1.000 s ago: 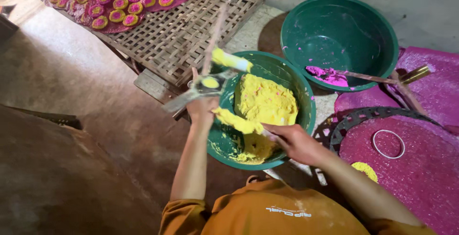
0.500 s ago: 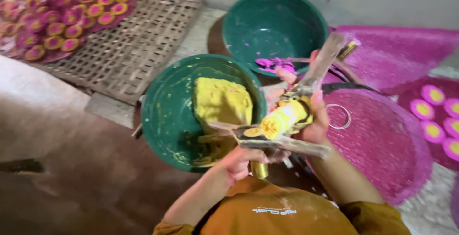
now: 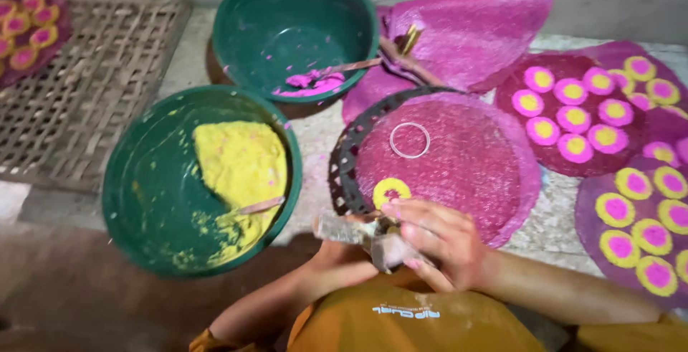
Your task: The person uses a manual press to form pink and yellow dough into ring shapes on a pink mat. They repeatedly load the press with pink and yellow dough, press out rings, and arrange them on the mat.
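A wooden press tool (image 3: 369, 237), smeared with dough, sits low in the middle of the view, grasped by both hands just above the person's orange shirt (image 3: 401, 320). The right hand (image 3: 437, 241) wraps its fingers over the tool's top; the left hand (image 3: 337, 255) grips it from underneath, mostly hidden. Just beyond the tool, a yellow ring of dough with a pink centre (image 3: 390, 192) lies on a round pink mat (image 3: 459, 158), near a thin hoop (image 3: 409, 140). To the left stands a green bowl of yellow dough (image 3: 143, 201); behind it, a second green bowl with pink dough (image 3: 287, 22). Finished pink-and-yellow discs (image 3: 573, 108) cover mats to the right.
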